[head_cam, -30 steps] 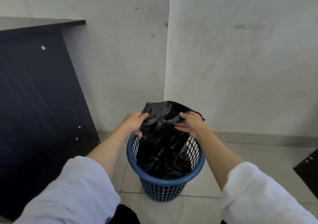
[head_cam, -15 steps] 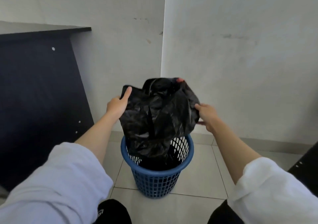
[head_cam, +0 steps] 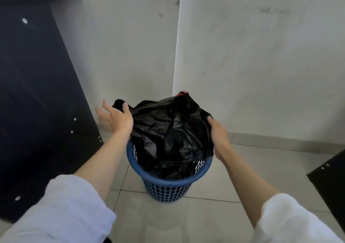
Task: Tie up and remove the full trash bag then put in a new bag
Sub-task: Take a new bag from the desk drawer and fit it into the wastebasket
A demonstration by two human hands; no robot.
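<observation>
Reaching in from the left, the left hand [head_cam: 115, 117] has its fingers spread wide and blurred. Its thumb lies over the near left corner of the bag [head_cam: 171, 134], and nothing is pinched. The right hand [head_cam: 218, 134] lies against the bag's right side with the thumb on top of the film. Its fingers are hidden behind the plastic, so I cannot tell whether they clamp it.

The bag sits between the two hands. Its lower part is down in the basket [head_cam: 168, 180] and its crumpled upper part bulges above the rim.

The bag is thin black film, soft and glossy. It is likely slippery under flat palms, and it would probably stretch or tear if dragged across the mesh. It looks light rather than heavy, since the top holds its shape loosely.

The best hold is probably on the loose upper edge. Gather it from both sides into a neck, knot it there, then lift straight up by that neck.

A small red bit [head_cam: 182, 93] shows at the far top edge, and I cannot tell what it is.

The basket stands on a tiled floor [head_cam: 186, 222] in a wall [head_cam: 261, 55] corner. A dark panel [head_cam: 37, 93] leans at the left.

No brand, label or writing can be read anywhere.
</observation>
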